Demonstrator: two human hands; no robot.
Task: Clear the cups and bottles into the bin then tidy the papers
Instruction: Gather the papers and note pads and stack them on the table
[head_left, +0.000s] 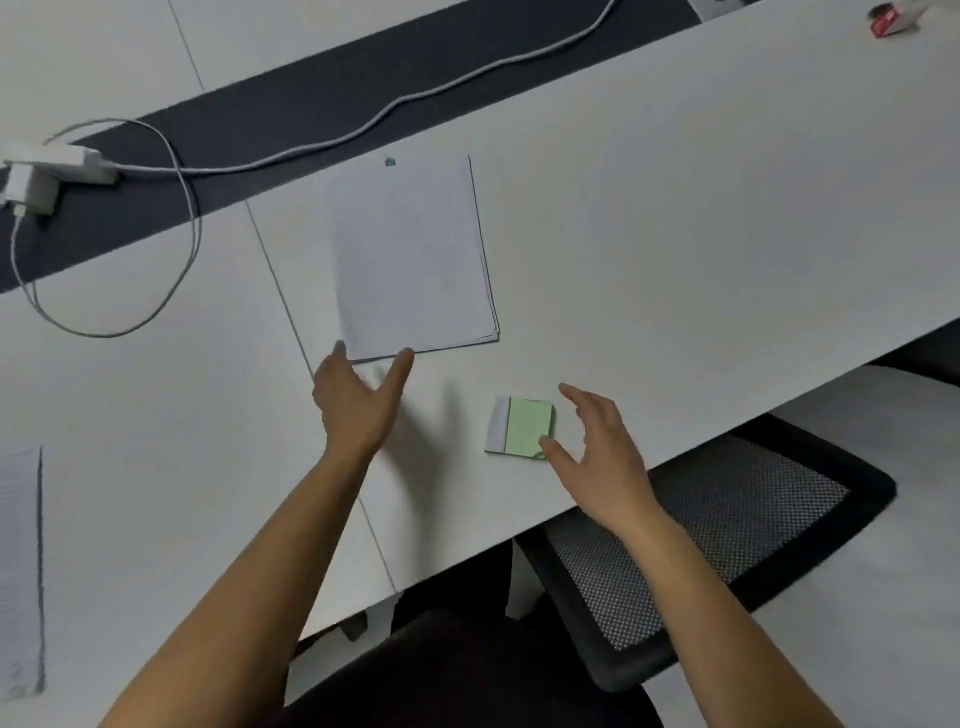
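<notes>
White table (675, 234) seen from above. The left hand (353, 400), spread wide and empty, reaches the near edge of a squared paper stack (410, 254). The right hand (597, 447), also spread and empty, hovers beside a green sticky-note pad (524, 427). Another printed sheet (20, 566) lies at far left.

Two open bare hands, left hand (358, 400) beside a paper stack (413, 257), right hand (597, 449) beside a green sticky-note pad (524, 427), on a white table (675, 208).
</notes>
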